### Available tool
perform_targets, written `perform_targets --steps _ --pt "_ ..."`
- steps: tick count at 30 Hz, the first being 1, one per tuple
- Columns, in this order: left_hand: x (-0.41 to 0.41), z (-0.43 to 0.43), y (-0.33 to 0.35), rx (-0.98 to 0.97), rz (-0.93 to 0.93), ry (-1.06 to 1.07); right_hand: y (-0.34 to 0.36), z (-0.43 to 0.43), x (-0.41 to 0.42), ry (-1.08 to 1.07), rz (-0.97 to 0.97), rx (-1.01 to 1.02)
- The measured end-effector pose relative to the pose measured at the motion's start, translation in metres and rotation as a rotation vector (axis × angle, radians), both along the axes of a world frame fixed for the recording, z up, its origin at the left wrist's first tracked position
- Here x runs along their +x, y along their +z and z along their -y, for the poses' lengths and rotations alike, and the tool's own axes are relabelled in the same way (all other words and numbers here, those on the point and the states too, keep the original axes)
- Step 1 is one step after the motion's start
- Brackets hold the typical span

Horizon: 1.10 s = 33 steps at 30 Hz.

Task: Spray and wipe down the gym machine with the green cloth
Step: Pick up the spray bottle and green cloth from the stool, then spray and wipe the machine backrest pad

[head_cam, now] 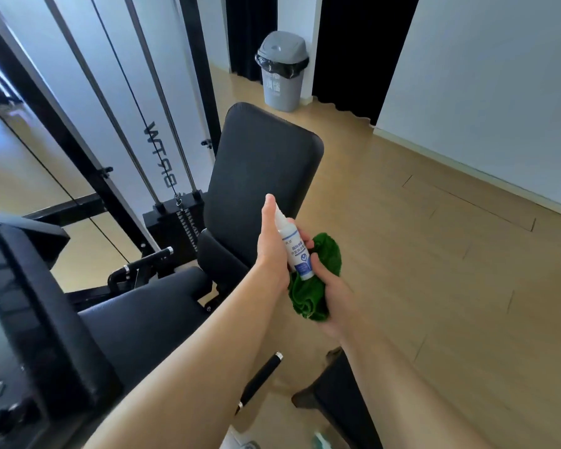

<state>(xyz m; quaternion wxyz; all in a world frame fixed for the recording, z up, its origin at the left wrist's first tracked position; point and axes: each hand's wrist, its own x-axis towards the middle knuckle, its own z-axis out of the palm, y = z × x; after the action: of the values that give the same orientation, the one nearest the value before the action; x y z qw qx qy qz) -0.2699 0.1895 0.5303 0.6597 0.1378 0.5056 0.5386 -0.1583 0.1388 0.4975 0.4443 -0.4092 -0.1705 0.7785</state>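
The left hand (272,251) curls around a white spray bottle (294,251), its forefinger lying over the top and hiding the nozzle. The label print is too small to read. Just beside it, the right hand (332,301) clutches the bunched green cloth (309,298), which touches the bottle's base. The gym machine (259,176) has its black back pad just beyond both hands, and its frame is cut off at the left. A grey bin (282,72) stands well behind.

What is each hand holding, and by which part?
Left hand grips the spray bottle round its body, one finger atop the nozzle; right hand clutches the bunched green cloth.
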Motion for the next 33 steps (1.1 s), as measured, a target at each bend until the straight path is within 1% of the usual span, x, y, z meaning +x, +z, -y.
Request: perform_targets --steps 3,4,6,7,8,11,14,17,20,22,27,31,33 --pt "-0.020 -0.026 -0.003 -0.008 0.004 -0.023 0.003 -0.024 -0.019 -0.001 0.103 0.002" --pt "-0.025 -0.034 -0.004 -0.015 0.020 -0.022 0.003 -0.032 -0.024 -0.006 0.174 0.019" --pt "-0.034 -0.049 -0.006 -0.019 0.036 -0.026 0.006 -0.046 -0.031 -0.044 0.413 0.093" --pt "-0.038 -0.056 -0.008 -0.017 0.022 -0.033 0.007 -0.055 -0.033 -0.087 0.539 0.124" --pt "-0.042 -0.062 -0.010 -0.018 -0.006 -0.046 0.009 -0.064 -0.033 -0.158 0.618 0.123" --pt "-0.051 -0.082 -0.018 -0.006 -0.162 -0.100 0.017 -0.098 -0.024 -0.360 0.688 0.150" --pt "-0.057 -0.104 -0.024 0.033 -0.339 -0.117 0.029 -0.136 -0.013 -0.440 0.770 0.268" --pt "-0.057 -0.131 -0.022 0.053 -0.495 -0.137 0.043 -0.176 -0.001 -0.500 0.804 0.325" --pt "-0.055 -0.157 -0.018 0.065 -0.555 -0.146 0.054 -0.216 0.009 -0.484 0.840 0.380" --pt "-0.053 -0.170 -0.016 0.066 -0.580 -0.148 0.062 -0.237 0.012 -0.474 0.904 0.437" --pt "-0.056 -0.193 -0.022 0.049 -0.669 -0.176 0.075 -0.275 0.010 -0.487 1.103 0.673" --pt "-0.068 -0.199 -0.032 0.059 -0.721 -0.181 0.073 -0.302 -0.002 -0.381 1.408 0.910" --pt "-0.080 -0.202 -0.033 0.073 -0.712 -0.172 0.066 -0.314 -0.016 -0.251 1.612 1.114"
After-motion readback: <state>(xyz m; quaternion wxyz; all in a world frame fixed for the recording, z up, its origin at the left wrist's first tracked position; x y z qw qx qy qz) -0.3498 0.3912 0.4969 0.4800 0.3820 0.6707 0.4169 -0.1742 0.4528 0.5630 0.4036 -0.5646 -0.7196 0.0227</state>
